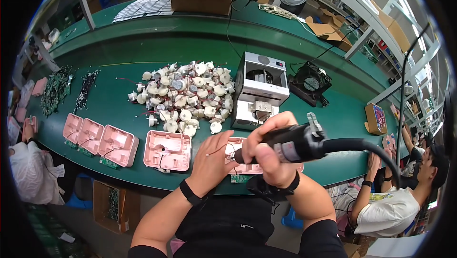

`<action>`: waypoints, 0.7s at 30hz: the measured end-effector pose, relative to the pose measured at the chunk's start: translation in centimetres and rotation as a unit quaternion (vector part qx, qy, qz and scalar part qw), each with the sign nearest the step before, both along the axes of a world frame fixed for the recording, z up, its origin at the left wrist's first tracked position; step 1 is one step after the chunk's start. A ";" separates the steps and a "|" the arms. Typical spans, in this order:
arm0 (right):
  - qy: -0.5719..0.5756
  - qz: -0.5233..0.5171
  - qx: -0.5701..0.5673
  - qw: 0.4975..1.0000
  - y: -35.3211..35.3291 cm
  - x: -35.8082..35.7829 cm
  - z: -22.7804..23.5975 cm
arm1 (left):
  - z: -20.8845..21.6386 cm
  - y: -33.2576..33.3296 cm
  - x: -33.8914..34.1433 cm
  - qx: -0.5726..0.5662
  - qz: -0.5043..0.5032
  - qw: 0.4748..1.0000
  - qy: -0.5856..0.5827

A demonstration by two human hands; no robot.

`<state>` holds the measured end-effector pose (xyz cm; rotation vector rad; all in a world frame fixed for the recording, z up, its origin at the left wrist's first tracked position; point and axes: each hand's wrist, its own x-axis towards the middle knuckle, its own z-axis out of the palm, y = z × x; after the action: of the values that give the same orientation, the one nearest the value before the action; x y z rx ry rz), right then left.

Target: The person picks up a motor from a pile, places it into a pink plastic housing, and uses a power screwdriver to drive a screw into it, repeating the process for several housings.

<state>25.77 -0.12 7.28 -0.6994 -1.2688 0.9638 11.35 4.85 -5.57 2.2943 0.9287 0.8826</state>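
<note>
My right hand (273, 151) is wrapped round a black electric screwdriver (297, 143), its thick cable arching off to the right. The tool lies nearly level, tip pointing left over a pink plastic housing (247, 168) at the table's near edge. My left hand (212, 158) holds that housing by its left side, fingers stretched along it and thumb beside the screwdriver tip. A thin red wire (216, 150) shows by the left fingers. Part of a green circuit board (240, 178) sticks out below the housing. Most of the housing's inside is hidden by my hands and the tool.
Several pink housings (167, 151) stand in a row to the left. Behind lies a heap of white-capped motors (185, 93), beside a silver-and-black machine (261, 89) and a black fan (310, 82). Circuit boards (56, 91) lie far left. Co-workers (388, 205) sit on both sides.
</note>
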 end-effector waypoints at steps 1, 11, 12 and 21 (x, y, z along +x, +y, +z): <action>0.000 0.002 0.000 1.000 0.2 0.1 -0.6 | 0.0 0.0 0.0 0.000 0.002 1.000 0.000; -0.130 -0.041 -0.006 0.991 1.7 0.2 -4.2 | -0.2 -0.1 0.2 0.002 0.001 1.000 -0.008; -0.159 -0.047 0.010 0.986 1.7 0.2 -4.5 | -0.1 -0.1 0.2 0.004 0.001 1.000 -0.007; -0.247 -0.042 0.017 0.968 1.9 -0.3 -4.2 | 1.2 -0.2 0.2 0.019 0.025 0.998 -0.045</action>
<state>25.50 1.80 3.13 -0.9984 -1.6692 0.7149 11.50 4.64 -4.41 2.2512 0.9413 1.0250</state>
